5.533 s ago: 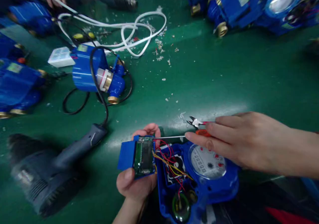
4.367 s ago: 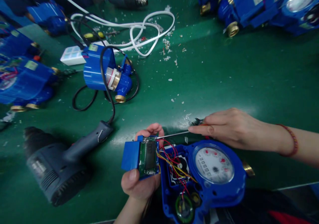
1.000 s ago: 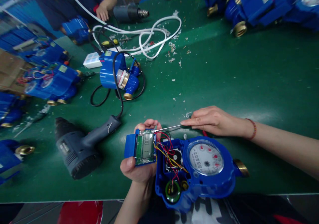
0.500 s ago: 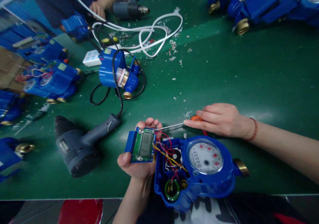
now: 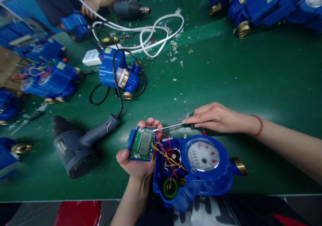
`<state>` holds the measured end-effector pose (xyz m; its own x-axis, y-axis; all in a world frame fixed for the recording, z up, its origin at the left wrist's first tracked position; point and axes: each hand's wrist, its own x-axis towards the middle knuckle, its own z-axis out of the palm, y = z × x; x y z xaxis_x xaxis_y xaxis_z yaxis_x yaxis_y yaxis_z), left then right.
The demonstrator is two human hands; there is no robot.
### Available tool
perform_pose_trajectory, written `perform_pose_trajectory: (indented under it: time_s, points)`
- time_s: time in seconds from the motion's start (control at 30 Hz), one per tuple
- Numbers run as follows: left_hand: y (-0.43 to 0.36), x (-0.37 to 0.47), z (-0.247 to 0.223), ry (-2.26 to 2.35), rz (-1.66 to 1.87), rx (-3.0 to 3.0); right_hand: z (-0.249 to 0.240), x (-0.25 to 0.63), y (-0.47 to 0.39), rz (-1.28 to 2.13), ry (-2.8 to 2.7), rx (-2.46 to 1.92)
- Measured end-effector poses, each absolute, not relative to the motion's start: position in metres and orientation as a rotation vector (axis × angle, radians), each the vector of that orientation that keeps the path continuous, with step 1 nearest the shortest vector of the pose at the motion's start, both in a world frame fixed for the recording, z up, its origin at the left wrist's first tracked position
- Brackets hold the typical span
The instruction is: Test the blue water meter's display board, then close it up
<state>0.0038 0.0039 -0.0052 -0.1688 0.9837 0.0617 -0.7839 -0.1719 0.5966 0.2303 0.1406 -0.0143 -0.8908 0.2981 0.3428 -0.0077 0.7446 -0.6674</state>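
My left hand (image 5: 137,162) is closed round a green circuit board with an LCD display (image 5: 143,144), set in a blue holder. Red and yellow wires (image 5: 164,154) run from the board into an open blue water meter (image 5: 223,175) at the table's front edge. The meter's round dial faces up beside the open compartment. In my right hand (image 5: 213,117) is a screwdriver (image 5: 171,126), its handle mostly hidden by my fingers. The thin shaft points left, and its tip is at the board's upper right corner.
A dark heat gun (image 5: 75,149) lies to the left, its cord running up past another blue meter (image 5: 112,71). White cable (image 5: 161,28) loops across the green table (image 5: 226,75). More meters (image 5: 264,8) stand at the far right and left. A co-worker's hand (image 5: 92,6) is at the back left.
My right hand has turned slightly over the screwdriver, covering its orange handle. The tip stays at the board's corner. The co-worker's hand has shifted left, nearer the meter there.
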Motion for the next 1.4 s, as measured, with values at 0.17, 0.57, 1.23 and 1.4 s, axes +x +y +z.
perform_pose_trajectory:
  time_s: [0.17,0.57,1.23,1.4]
  points:
    - [0.003,0.004,-0.003,0.521,1.688,0.484,-0.01,0.228,0.144,1.059,-2.506,-0.256]
    - [0.005,0.001,-0.002,0.555,1.603,0.435,-0.001,0.214,0.132,0.886,-2.367,-0.471]
    - [0.011,-0.01,0.015,0.928,1.491,-0.325,0.048,0.135,0.143,0.714,-2.795,0.035]
    - [0.014,-0.009,0.019,0.928,1.474,-0.357,0.065,0.129,0.142,0.447,-3.111,0.084]
